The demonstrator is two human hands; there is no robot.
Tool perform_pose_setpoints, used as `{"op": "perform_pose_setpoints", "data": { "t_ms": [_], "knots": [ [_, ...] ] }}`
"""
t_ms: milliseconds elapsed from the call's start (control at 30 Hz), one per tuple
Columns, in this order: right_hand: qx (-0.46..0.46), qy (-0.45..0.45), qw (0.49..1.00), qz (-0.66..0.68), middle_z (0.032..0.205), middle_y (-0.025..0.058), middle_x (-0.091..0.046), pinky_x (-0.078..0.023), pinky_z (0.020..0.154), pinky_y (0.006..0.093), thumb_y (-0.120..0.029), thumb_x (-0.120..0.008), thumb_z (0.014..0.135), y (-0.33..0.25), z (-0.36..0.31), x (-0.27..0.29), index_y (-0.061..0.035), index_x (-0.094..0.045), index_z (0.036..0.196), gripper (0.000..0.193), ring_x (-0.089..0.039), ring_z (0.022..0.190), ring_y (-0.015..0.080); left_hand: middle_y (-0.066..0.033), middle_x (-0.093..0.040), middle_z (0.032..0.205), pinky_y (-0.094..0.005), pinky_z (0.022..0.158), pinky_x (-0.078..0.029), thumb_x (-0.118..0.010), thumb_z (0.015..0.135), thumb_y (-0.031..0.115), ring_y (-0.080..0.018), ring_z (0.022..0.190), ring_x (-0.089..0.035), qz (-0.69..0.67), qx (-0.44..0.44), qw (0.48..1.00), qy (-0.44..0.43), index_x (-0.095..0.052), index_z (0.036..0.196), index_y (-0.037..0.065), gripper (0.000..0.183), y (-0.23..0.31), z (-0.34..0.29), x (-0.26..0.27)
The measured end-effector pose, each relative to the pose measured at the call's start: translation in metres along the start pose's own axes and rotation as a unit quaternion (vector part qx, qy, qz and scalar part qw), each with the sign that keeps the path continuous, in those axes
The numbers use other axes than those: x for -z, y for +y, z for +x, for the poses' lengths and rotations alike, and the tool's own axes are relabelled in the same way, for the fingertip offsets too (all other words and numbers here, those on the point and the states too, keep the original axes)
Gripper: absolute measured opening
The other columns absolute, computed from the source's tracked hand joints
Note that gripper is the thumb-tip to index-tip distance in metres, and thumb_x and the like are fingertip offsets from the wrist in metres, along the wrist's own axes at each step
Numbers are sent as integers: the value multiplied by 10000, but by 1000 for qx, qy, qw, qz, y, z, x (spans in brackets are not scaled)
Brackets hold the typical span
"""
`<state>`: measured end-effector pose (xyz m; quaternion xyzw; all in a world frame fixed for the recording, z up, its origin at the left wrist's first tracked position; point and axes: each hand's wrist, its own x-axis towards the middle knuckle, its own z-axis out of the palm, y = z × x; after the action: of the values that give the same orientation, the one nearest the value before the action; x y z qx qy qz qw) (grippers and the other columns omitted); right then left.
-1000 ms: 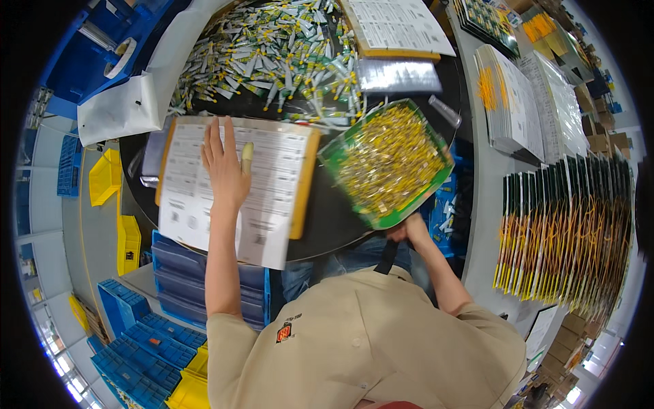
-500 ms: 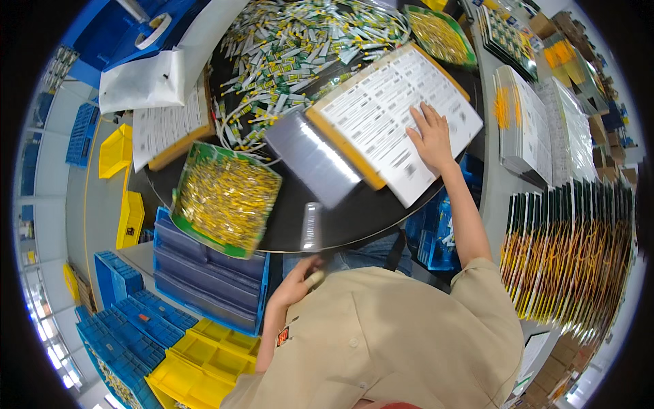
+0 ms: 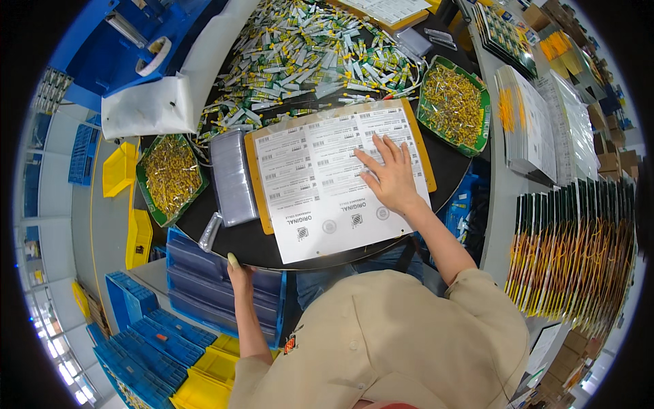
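Our right hand [image 3: 392, 178] lies flat, fingers spread, gripping nothing, pressing the label sheet [image 3: 327, 184] on its yellow board [image 3: 253, 178]. The sheet's long axis runs away from us. Our left hand [image 3: 240, 273] curls over the round table's near rim [image 3: 225, 247], leftward, just short of a small clear packet [image 3: 208, 233].

A round black table [image 3: 446, 160] carries a label sheet [image 3: 320, 180] on a yellow board [image 3: 253, 178], with a stack of clear bags [image 3: 231, 177] just beside it. Two green trays [image 3: 169, 176] of yellow parts sit at either side, and a heap of small tubes [image 3: 306, 58] lies behind
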<state>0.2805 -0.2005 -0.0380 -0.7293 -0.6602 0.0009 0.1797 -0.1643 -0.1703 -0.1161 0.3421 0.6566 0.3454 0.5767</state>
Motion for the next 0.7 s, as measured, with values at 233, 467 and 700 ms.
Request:
{"op": "perform_pose_setpoints", "data": {
  "t_ms": [233, 467, 700],
  "knots": [
    [384, 24, 918, 101, 1420, 151, -431, -269, 1095, 572, -162, -614, 816, -98, 80, -10, -221, -583, 1256, 445, -370, 1338, 345, -150, -685, 830, -276, 661, -524, -584, 962, 285, -178, 733, -666, 1, 9, 956, -292, -606, 948, -16, 302, 62, -90, -85],
    [482, 4, 873, -68, 741, -44, -599, -444, 939, 434, -146, -603, 741, -92, 110, 127, -211, -633, 796, 91, -624, 874, 185, -211, -619, 1091, -417, 875, -454, -588, 852, 63, -321, 994, -583, 209, -410, 825, -328, -614, 1101, -16, 262, 128, -92, -79],
    [-168, 600, 777, -89, 615, -63, -504, -300, 406, 226, -253, -673, 911, 61, -112, 425, -48, -644, 1096, 278, -378, 468, 18, -196, -513, 1108, -457, 902, -386, -630, 848, 52, -392, 1071, -461, 476, -475, 740, -4, -509, 1150, -17, 333, 104, 31, -50]
  ]
}}
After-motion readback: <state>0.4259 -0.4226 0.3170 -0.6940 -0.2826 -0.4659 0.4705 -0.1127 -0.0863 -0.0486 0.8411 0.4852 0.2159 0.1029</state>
